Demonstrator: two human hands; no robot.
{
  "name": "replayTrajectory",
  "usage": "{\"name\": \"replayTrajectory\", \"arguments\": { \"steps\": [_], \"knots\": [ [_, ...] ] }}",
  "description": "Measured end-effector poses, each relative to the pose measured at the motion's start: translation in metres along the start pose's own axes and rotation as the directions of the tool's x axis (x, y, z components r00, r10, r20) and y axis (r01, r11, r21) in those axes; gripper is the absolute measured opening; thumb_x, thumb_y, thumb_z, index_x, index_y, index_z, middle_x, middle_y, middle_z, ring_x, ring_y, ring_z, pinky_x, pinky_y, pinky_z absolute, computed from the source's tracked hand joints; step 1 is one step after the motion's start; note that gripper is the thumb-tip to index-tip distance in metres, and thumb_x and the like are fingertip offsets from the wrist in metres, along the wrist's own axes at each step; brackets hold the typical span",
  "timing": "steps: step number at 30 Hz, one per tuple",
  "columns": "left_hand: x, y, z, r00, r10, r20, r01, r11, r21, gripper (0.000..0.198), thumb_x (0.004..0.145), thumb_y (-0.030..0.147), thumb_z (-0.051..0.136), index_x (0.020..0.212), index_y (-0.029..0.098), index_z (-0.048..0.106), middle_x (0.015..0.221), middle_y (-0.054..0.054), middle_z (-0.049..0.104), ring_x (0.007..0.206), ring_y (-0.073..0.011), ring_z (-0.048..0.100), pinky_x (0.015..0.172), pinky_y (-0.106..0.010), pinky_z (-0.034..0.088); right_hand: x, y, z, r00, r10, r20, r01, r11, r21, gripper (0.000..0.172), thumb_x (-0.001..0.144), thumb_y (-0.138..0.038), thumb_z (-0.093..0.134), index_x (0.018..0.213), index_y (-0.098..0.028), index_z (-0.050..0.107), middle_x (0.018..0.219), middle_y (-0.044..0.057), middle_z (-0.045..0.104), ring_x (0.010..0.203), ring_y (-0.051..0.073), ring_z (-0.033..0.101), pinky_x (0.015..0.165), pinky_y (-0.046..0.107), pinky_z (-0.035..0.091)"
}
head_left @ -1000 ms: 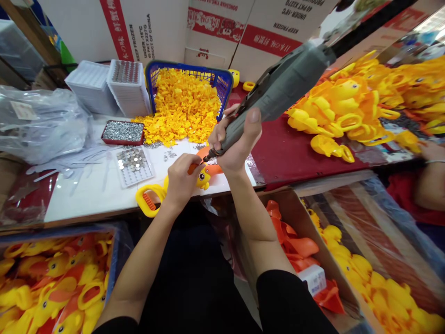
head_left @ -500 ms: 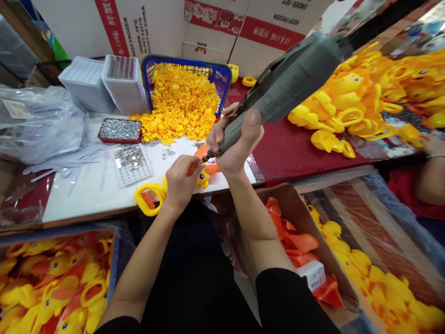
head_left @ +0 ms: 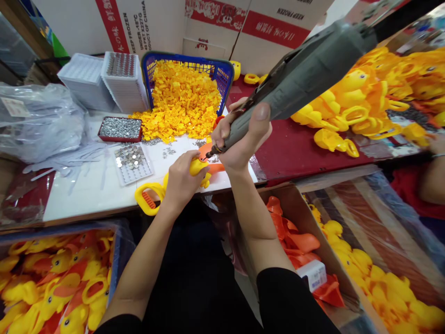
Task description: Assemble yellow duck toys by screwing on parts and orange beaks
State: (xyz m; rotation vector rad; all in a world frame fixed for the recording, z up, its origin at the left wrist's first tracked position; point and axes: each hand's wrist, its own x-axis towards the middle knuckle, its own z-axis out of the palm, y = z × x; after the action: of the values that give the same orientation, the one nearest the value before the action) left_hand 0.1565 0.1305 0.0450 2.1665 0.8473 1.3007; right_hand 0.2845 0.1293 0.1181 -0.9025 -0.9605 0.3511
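Note:
My left hand (head_left: 184, 178) is closed around a yellow plastic duck toy (head_left: 149, 192) with a ring handle and an orange bill. The toy is held at the front edge of the white work surface (head_left: 86, 195). A grey power screwdriver (head_left: 288, 88) is gripped in my right hand (head_left: 243, 134), tilted with its bit down and to the left. The bit's tip is at the duck's head, close to my left fingertips; whether it touches a screw is too small to tell.
A blue basket (head_left: 225, 86) spills small yellow parts (head_left: 184, 102). Left of it are a red tray of screws (head_left: 120, 129), a white tray of round metal discs (head_left: 134, 162) and stacked trays (head_left: 125, 83). Boxes below hold duck toys (head_left: 59, 278) and orange parts (head_left: 295, 241). Another person's arm (head_left: 431, 181) shows at right.
The screwdriver and my right hand have shifted slightly up and right. The fingers of my left hand have moved, and more of the duck's yellow head shows beside the bit.

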Motion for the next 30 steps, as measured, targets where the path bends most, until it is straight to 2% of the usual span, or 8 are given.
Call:
{"name": "replayTrajectory", "arguments": {
  "steps": [3, 9, 13, 17, 21, 24, 27, 30],
  "knots": [
    [-0.001, 0.002, -0.002, 0.999, -0.033, 0.011, 0.033, 0.999, -0.009, 0.042, 0.075, 0.021, 0.090, 0.108, 0.022, 0.064, 0.101, -0.003, 0.079, 0.093, -0.0207, 0.076, 0.085, -0.031, 0.059, -0.001, -0.001, 0.003, 1.000, -0.024, -0.018, 0.024, 1.000, -0.003, 0.062, 0.087, -0.089, 0.046, 0.091, -0.027, 0.055, 0.056, -0.006, 0.039, 0.040, 0.012, 0.045, 0.040, 0.027, 0.038],
    [-0.002, 0.006, -0.004, 0.995, -0.094, 0.042, 0.095, 0.995, -0.015, 0.039, 0.078, 0.024, 0.088, 0.108, 0.023, 0.064, 0.102, -0.003, 0.080, 0.095, -0.0218, 0.077, 0.085, -0.032, 0.059, -0.005, -0.009, 0.012, 0.993, -0.020, -0.119, 0.016, 0.999, -0.034, 0.059, 0.090, -0.086, 0.045, 0.084, -0.028, 0.055, 0.051, -0.007, 0.030, 0.037, 0.013, 0.040, 0.040, 0.029, 0.034],
    [-0.001, 0.004, -0.002, 0.994, -0.109, 0.031, 0.109, 0.994, -0.017, 0.039, 0.076, 0.023, 0.089, 0.105, 0.024, 0.063, 0.100, -0.002, 0.079, 0.093, -0.0216, 0.077, 0.083, -0.032, 0.058, -0.007, -0.009, 0.011, 0.995, -0.012, -0.102, 0.002, 0.995, -0.100, 0.060, 0.090, -0.088, 0.040, 0.085, -0.030, 0.053, 0.051, -0.006, 0.032, 0.039, 0.015, 0.042, 0.041, 0.032, 0.036],
    [-0.001, 0.004, -0.001, 0.995, -0.100, 0.012, 0.100, 0.995, -0.028, 0.041, 0.075, 0.020, 0.091, 0.104, 0.023, 0.062, 0.098, -0.001, 0.080, 0.092, -0.0207, 0.077, 0.082, -0.030, 0.058, -0.008, -0.011, 0.013, 0.995, -0.048, -0.085, 0.034, 0.988, -0.151, 0.060, 0.090, -0.088, 0.040, 0.086, -0.029, 0.050, 0.051, -0.008, 0.032, 0.037, 0.012, 0.038, 0.043, 0.030, 0.037],
    [-0.002, 0.004, -0.001, 0.991, -0.131, 0.033, 0.132, 0.991, -0.023, 0.041, 0.076, 0.022, 0.091, 0.104, 0.024, 0.061, 0.101, -0.001, 0.080, 0.095, -0.0212, 0.078, 0.082, -0.030, 0.058, -0.008, -0.015, 0.018, 0.994, -0.038, -0.104, 0.028, 0.995, -0.099, 0.060, 0.090, -0.088, 0.043, 0.084, -0.028, 0.050, 0.051, -0.008, 0.032, 0.036, 0.010, 0.032, 0.041, 0.028, 0.033],
    [-0.002, 0.005, -0.001, 0.991, -0.134, 0.027, 0.134, 0.991, -0.018, 0.043, 0.075, 0.023, 0.091, 0.105, 0.025, 0.061, 0.101, -0.001, 0.081, 0.095, -0.0221, 0.079, 0.082, -0.031, 0.059, -0.009, -0.016, 0.020, 0.992, -0.013, -0.124, 0.004, 0.997, -0.073, 0.058, 0.092, -0.084, 0.043, 0.083, -0.028, 0.052, 0.050, -0.008, 0.033, 0.035, 0.010, 0.035, 0.040, 0.028, 0.035],
    [-0.002, 0.005, -0.001, 0.992, -0.127, 0.019, 0.127, 0.992, -0.026, 0.044, 0.074, 0.020, 0.091, 0.105, 0.025, 0.061, 0.100, -0.001, 0.081, 0.095, -0.0222, 0.079, 0.083, -0.031, 0.059, -0.008, -0.014, 0.019, 0.990, -0.043, -0.134, 0.042, 0.999, -0.004, 0.050, 0.092, -0.077, 0.053, 0.083, -0.028, 0.056, 0.051, -0.008, 0.035, 0.035, 0.011, 0.035, 0.037, 0.029, 0.034],
    [-0.001, 0.006, -0.002, 0.989, -0.142, 0.039, 0.143, 0.989, -0.035, 0.042, 0.076, 0.021, 0.089, 0.106, 0.025, 0.060, 0.100, -0.001, 0.080, 0.095, -0.0222, 0.078, 0.083, -0.032, 0.059, -0.008, -0.011, 0.017, 0.989, -0.083, -0.120, 0.081, 0.996, -0.027, 0.049, 0.089, -0.078, 0.056, 0.085, -0.029, 0.055, 0.052, -0.008, 0.035, 0.035, 0.011, 0.035, 0.038, 0.029, 0.033]
  ]
}}
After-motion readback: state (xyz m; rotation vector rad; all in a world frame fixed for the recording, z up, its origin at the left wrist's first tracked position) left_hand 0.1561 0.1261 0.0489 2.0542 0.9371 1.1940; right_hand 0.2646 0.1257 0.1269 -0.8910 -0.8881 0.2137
